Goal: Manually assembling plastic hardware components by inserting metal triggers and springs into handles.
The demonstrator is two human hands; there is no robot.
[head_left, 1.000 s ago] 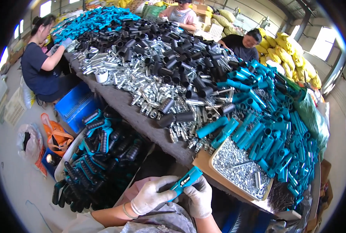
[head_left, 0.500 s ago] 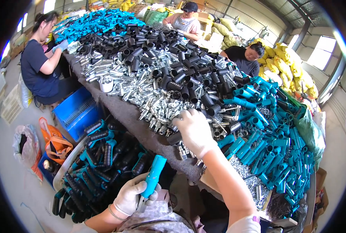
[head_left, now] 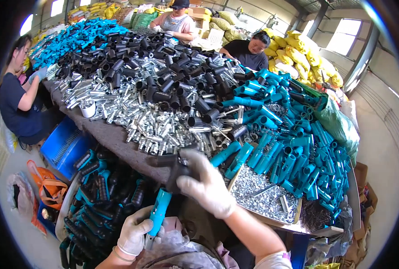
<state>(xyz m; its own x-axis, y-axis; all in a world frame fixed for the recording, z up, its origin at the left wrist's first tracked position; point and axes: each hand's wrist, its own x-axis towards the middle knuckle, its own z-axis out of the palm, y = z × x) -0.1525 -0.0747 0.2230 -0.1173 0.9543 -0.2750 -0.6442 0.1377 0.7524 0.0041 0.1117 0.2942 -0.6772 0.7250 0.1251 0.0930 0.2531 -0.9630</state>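
My left hand (head_left: 134, 234), in a white glove, is closed around a teal plastic tube (head_left: 160, 210) that tilts upward; a metal piece shows at its lower end. My gloved right hand (head_left: 207, 184) is closed on a black tubular part (head_left: 178, 172), slightly blurred, at the tube's upper end. Whether the two parts touch or fit together I cannot tell. Just behind lies a heap of shiny metal fittings (head_left: 152, 134). To the right of my right hand are many teal tubes (head_left: 264, 157), and beside them a tray of small metal bits (head_left: 258, 192).
Black sleeves (head_left: 163, 85) cover the middle of the table (head_left: 114, 145). Below its left edge are finished-looking black and teal handles (head_left: 103, 193) and a blue crate (head_left: 62, 141). Three people work around the table. A white cup (head_left: 88, 108) stands near the left edge.
My right hand has come back from the heap toward the teal tube, now with a black tubular part in it. The view has swung right. My left hand keeps hold of the teal tube.
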